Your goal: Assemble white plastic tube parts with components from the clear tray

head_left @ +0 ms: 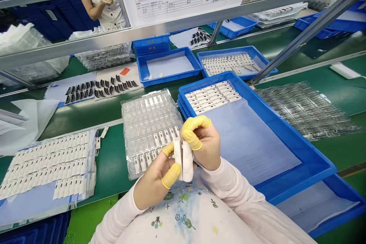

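My left hand (pixel 152 185), with yellow finger cots on thumb and finger, is closed on a narrow white plastic piece (pixel 177 156). Right beside that piece is a second white plastic piece (pixel 187 164), pinched by my right hand (pixel 210 143), which also wears yellow finger cots. Both pieces stand roughly upright side by side, a thin dark gap between them; their upper ends are partly covered by my fingers. Behind my hands lies a clear plastic blister tray (pixel 151 116) with similar white pieces in some of its pockets.
At right, a blue bin (pixel 286 137) holds rows of white pieces on a liner. White pieces (pixel 65 152) lie in rows at left. Curved black parts (pixel 105 87) and more blue bins (pixel 168 78) are farther back. A metal frame bar (pixel 160 24) crosses above; co-workers are beyond it.
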A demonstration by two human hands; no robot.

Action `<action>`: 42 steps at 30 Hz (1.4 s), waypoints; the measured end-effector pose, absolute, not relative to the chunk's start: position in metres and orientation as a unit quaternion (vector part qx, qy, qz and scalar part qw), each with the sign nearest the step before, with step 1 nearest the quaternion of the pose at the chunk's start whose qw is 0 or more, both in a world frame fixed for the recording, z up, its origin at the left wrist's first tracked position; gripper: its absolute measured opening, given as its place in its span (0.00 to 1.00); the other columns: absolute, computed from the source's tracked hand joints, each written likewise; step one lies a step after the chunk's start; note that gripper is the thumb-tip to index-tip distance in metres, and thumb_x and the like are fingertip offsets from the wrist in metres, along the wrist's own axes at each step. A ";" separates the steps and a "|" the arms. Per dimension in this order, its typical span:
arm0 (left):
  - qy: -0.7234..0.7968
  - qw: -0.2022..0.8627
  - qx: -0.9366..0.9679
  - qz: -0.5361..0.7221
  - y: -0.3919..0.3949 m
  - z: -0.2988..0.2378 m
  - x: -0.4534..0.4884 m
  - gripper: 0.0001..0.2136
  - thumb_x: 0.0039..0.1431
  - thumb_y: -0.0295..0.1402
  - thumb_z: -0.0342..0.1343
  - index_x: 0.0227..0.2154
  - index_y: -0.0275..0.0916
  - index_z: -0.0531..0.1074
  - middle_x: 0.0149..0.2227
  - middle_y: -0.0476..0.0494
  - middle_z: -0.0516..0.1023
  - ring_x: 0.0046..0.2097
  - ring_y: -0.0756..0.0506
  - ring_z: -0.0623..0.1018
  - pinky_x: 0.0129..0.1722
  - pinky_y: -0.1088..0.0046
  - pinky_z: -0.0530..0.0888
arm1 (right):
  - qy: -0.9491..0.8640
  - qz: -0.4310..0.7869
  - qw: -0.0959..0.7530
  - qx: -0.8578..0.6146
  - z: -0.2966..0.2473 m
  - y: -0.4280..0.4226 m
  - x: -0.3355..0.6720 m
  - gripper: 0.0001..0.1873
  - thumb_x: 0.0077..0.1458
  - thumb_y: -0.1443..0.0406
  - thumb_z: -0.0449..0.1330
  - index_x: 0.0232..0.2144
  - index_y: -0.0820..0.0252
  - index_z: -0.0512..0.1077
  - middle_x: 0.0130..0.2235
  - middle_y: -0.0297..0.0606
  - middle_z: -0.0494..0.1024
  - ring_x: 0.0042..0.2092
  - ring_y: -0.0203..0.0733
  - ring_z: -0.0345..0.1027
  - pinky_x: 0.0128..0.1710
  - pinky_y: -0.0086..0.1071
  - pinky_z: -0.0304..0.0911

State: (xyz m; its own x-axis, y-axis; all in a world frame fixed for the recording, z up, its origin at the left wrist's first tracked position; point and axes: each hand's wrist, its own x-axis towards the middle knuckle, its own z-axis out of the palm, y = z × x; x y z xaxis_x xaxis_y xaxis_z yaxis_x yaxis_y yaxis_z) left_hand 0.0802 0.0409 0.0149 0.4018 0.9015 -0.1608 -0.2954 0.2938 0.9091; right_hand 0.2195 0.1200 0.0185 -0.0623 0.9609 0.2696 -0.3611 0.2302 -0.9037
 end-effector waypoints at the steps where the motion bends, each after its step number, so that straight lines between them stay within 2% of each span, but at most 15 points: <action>1: 0.352 0.728 0.422 0.410 0.040 0.016 0.080 0.28 0.66 0.44 0.55 0.66 0.44 0.59 0.50 0.34 0.81 0.52 0.37 0.80 0.51 0.59 0.77 | -0.500 0.528 0.617 -0.302 0.017 0.120 0.219 0.16 0.54 0.53 0.69 0.28 0.53 0.68 0.26 0.30 0.69 0.27 0.37 0.63 0.30 0.34 0.63; 4: 0.349 0.741 0.412 0.399 0.040 0.018 0.082 0.30 0.64 0.46 0.56 0.66 0.42 0.60 0.46 0.33 0.82 0.50 0.37 0.81 0.47 0.60 0.79 | -0.538 0.501 0.626 -0.260 0.014 0.120 0.219 0.13 0.57 0.56 0.67 0.29 0.53 0.68 0.27 0.31 0.69 0.30 0.38 0.64 0.33 0.35 0.63; 9: 0.358 0.736 0.396 0.417 0.040 0.019 0.084 0.30 0.59 0.44 0.63 0.62 0.42 0.64 0.49 0.33 0.80 0.46 0.37 0.83 0.39 0.64 0.81 | -0.565 0.467 0.643 -0.223 0.008 0.122 0.219 0.11 0.59 0.60 0.65 0.29 0.53 0.67 0.28 0.30 0.69 0.30 0.38 0.64 0.34 0.35 0.63; 13: 0.386 0.698 0.421 0.433 0.037 0.015 0.083 0.26 0.61 0.38 0.63 0.60 0.42 0.65 0.47 0.37 0.82 0.44 0.42 0.83 0.43 0.67 0.79 | -0.615 0.435 0.625 -0.204 0.006 0.124 0.227 0.05 0.60 0.64 0.62 0.36 0.53 0.68 0.30 0.30 0.68 0.32 0.37 0.64 0.35 0.34 0.63; 17: 0.423 0.640 0.458 0.449 0.035 0.013 0.083 0.26 0.62 0.36 0.62 0.61 0.44 0.64 0.48 0.40 0.82 0.42 0.46 0.82 0.45 0.69 0.78 | -0.747 0.344 0.532 -0.198 0.012 0.125 0.240 0.23 0.50 0.62 0.66 0.48 0.52 0.65 0.40 0.36 0.68 0.43 0.44 0.66 0.43 0.41 0.67; 19: 0.436 0.629 0.468 0.442 0.035 0.013 0.083 0.25 0.62 0.36 0.62 0.61 0.44 0.65 0.47 0.41 0.82 0.41 0.47 0.82 0.45 0.70 0.78 | -0.795 0.298 0.485 -0.211 0.016 0.126 0.245 0.25 0.49 0.63 0.66 0.49 0.53 0.65 0.44 0.40 0.68 0.48 0.48 0.65 0.47 0.45 0.67; 21: 0.440 0.634 0.475 0.423 0.035 0.013 0.083 0.24 0.63 0.37 0.61 0.61 0.43 0.65 0.43 0.42 0.83 0.40 0.47 0.81 0.44 0.69 0.78 | -0.787 0.281 0.492 -0.246 0.016 0.127 0.248 0.18 0.55 0.66 0.63 0.48 0.53 0.66 0.45 0.40 0.69 0.49 0.47 0.66 0.49 0.44 0.66; 23: 0.441 0.641 0.479 0.406 0.036 0.013 0.083 0.25 0.63 0.38 0.60 0.61 0.42 0.65 0.41 0.42 0.83 0.38 0.47 0.81 0.43 0.69 0.78 | -0.738 0.278 0.540 -0.296 0.014 0.127 0.249 0.10 0.63 0.69 0.56 0.46 0.53 0.68 0.42 0.38 0.71 0.47 0.43 0.67 0.50 0.42 0.66; 24: 0.443 0.642 0.479 0.402 0.036 0.012 0.083 0.25 0.63 0.39 0.60 0.61 0.42 0.65 0.41 0.41 0.83 0.38 0.47 0.81 0.43 0.69 0.78 | -0.711 0.287 0.561 -0.313 0.012 0.127 0.249 0.10 0.65 0.70 0.53 0.46 0.53 0.69 0.41 0.38 0.71 0.45 0.41 0.68 0.49 0.41 0.66; 27: 0.444 0.642 0.476 0.405 0.036 0.011 0.084 0.26 0.63 0.39 0.60 0.62 0.42 0.64 0.42 0.40 0.83 0.40 0.46 0.81 0.44 0.68 0.78 | -0.674 0.359 0.564 -0.313 0.003 0.127 0.251 0.12 0.70 0.66 0.48 0.50 0.53 0.69 0.39 0.37 0.72 0.39 0.38 0.68 0.43 0.37 0.68; 30: 0.442 0.632 0.477 0.422 0.035 0.010 0.084 0.25 0.64 0.37 0.59 0.63 0.44 0.63 0.48 0.39 0.82 0.45 0.44 0.82 0.48 0.66 0.78 | -0.718 0.401 0.508 -0.256 -0.003 0.126 0.254 0.18 0.67 0.52 0.55 0.51 0.55 0.71 0.41 0.38 0.72 0.40 0.40 0.68 0.43 0.38 0.69; 32: 0.438 0.604 0.501 0.439 0.034 0.008 0.083 0.23 0.66 0.34 0.57 0.63 0.47 0.63 0.53 0.40 0.79 0.50 0.43 0.81 0.51 0.66 0.77 | -0.757 0.383 0.483 -0.216 -0.004 0.124 0.254 0.27 0.59 0.45 0.60 0.51 0.55 0.73 0.42 0.40 0.70 0.43 0.42 0.68 0.45 0.40 0.70; 35: 0.418 0.503 0.592 0.470 0.034 0.003 0.080 0.22 0.66 0.30 0.56 0.61 0.52 0.64 0.56 0.42 0.77 0.54 0.44 0.79 0.54 0.66 0.74 | -0.783 0.349 0.485 -0.173 -0.002 0.119 0.253 0.27 0.59 0.49 0.63 0.56 0.52 0.71 0.43 0.39 0.67 0.45 0.42 0.67 0.46 0.38 0.70; 38: 0.365 0.386 0.687 0.496 0.037 -0.001 0.077 0.22 0.66 0.30 0.55 0.62 0.47 0.64 0.54 0.39 0.77 0.54 0.43 0.77 0.54 0.66 0.73 | -0.786 0.337 0.502 -0.132 0.004 0.112 0.251 0.27 0.61 0.54 0.63 0.61 0.49 0.68 0.41 0.37 0.64 0.42 0.39 0.66 0.44 0.35 0.70; 42: 0.307 0.318 0.740 0.507 0.040 0.001 0.077 0.20 0.68 0.33 0.51 0.62 0.41 0.63 0.49 0.36 0.77 0.51 0.42 0.78 0.50 0.66 0.76 | -0.781 0.344 0.513 -0.092 0.014 0.105 0.250 0.26 0.63 0.55 0.62 0.61 0.48 0.68 0.39 0.36 0.62 0.39 0.37 0.64 0.37 0.30 0.68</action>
State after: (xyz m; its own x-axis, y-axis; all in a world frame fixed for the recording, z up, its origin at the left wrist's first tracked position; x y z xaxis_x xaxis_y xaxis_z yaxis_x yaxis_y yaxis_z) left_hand 0.0765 0.0397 0.0012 0.2968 0.7773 0.5547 0.1319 -0.6087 0.7824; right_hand 0.2499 0.1054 0.0145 -0.4565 0.4963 0.7384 -0.2089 0.7470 -0.6312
